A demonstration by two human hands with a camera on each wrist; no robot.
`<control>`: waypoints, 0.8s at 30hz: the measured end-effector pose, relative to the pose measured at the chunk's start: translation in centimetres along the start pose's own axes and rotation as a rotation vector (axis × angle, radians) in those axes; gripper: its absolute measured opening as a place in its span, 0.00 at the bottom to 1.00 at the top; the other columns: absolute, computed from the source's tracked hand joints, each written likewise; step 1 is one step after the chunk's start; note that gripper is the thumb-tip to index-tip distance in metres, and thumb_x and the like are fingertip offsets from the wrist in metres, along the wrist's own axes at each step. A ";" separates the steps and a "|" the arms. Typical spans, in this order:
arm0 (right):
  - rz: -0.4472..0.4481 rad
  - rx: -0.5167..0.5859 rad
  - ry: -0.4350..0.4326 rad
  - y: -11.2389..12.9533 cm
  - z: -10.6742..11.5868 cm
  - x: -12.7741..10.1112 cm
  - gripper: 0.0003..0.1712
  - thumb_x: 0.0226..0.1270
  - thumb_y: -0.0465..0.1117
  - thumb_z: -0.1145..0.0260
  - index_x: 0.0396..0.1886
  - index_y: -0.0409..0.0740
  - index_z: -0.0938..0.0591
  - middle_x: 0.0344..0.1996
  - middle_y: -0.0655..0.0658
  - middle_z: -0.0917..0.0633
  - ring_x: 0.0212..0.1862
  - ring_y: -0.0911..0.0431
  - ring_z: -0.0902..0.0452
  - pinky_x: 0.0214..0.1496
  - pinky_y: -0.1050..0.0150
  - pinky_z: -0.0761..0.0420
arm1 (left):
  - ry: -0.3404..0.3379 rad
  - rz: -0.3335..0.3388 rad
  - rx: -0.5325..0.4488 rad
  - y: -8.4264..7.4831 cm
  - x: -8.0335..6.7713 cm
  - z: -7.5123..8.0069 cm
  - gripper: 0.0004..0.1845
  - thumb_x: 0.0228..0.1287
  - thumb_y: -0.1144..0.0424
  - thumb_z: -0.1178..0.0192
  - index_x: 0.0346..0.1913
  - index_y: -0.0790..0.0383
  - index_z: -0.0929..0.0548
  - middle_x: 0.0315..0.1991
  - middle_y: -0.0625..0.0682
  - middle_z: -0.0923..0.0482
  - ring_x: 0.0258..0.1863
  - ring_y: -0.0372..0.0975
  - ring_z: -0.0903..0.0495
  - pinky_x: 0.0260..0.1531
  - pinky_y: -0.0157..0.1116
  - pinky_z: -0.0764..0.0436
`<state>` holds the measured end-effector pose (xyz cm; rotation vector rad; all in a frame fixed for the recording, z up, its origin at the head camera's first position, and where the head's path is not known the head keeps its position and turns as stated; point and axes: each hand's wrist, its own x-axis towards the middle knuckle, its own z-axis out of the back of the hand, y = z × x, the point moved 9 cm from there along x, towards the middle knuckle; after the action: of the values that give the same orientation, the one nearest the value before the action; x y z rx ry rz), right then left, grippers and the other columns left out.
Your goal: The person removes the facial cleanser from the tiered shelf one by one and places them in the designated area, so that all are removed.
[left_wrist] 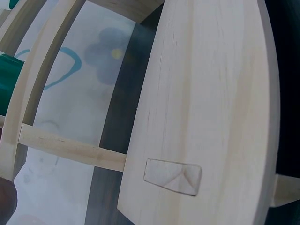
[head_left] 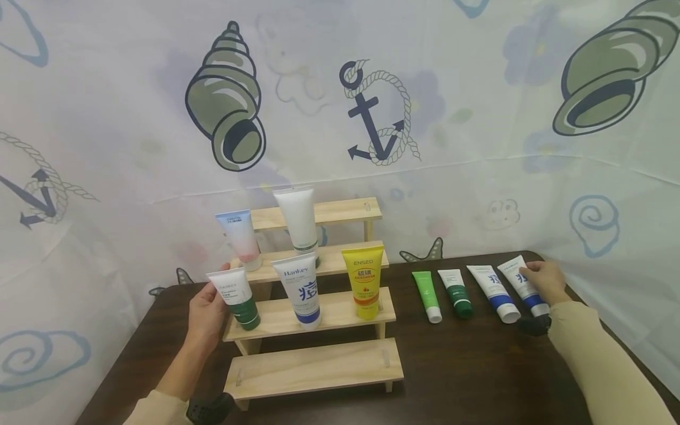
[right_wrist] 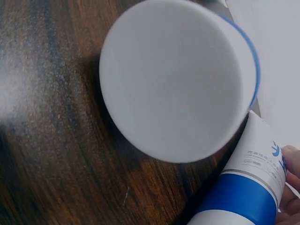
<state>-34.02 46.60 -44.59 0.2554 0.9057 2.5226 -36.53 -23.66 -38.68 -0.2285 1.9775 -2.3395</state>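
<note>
On the dark wooden table [head_left: 467, 366] stands a stepped pale wooden rack [head_left: 313, 366]. The person's left hand [head_left: 209, 313] grips a white tube with a dark green cap [head_left: 238, 298], upright with its cap down, at the rack's left end on the second step from the bottom. Well to the right of the rack, the right hand [head_left: 544, 280] pinches a white tube with a blue band and white cap [head_left: 523, 286]. It lies flat, its long axis slanting away from the rack, crimped end toward the wall and cap toward the person. Just rackward lies a similar blue-and-white tube [head_left: 494, 293], nearly parallel.
</note>
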 end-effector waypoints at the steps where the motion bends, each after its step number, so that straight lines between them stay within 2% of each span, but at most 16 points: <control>1: -0.014 0.007 -0.002 0.0 0.0 -0.1 0.27 0.71 0.42 0.45 0.57 0.20 0.28 0.57 0.20 0.27 0.56 0.27 0.30 0.56 0.41 0.29 | 0.000 0.000 -0.001 0.0 0.0 0.0 0.27 0.76 0.59 0.50 0.73 0.64 0.37 0.77 0.50 0.45 0.79 0.41 0.52 0.79 0.44 0.50; 6: -0.090 0.039 -0.005 -0.3 -0.1 -0.3 0.28 0.72 0.42 0.48 0.58 0.20 0.29 0.58 0.20 0.28 0.57 0.29 0.31 0.57 0.41 0.30 | -0.009 0.000 -0.003 0.0 0.0 0.1 0.27 0.76 0.59 0.50 0.72 0.64 0.36 0.77 0.51 0.45 0.79 0.41 0.51 0.79 0.44 0.50; 15: -0.173 0.070 -0.018 -1.0 -0.3 -0.2 0.28 0.73 0.42 0.50 0.59 0.19 0.30 0.60 0.20 0.30 0.58 0.30 0.33 0.59 0.41 0.31 | -0.014 -0.002 -0.033 -0.1 0.0 0.1 0.27 0.75 0.59 0.49 0.71 0.67 0.35 0.77 0.50 0.45 0.79 0.41 0.51 0.79 0.43 0.51; 24: -0.204 0.062 -0.010 -1.3 -0.4 -0.2 0.29 0.72 0.42 0.51 0.60 0.20 0.30 0.61 0.20 0.31 0.60 0.29 0.34 0.61 0.41 0.31 | -0.004 0.015 -0.038 -0.1 0.0 -0.1 0.27 0.76 0.58 0.51 0.72 0.64 0.37 0.78 0.49 0.46 0.79 0.40 0.52 0.80 0.43 0.51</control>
<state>-33.55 47.21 -45.76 0.1851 0.9568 2.3074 -36.53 -23.58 -38.61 -0.2192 2.0154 -2.2925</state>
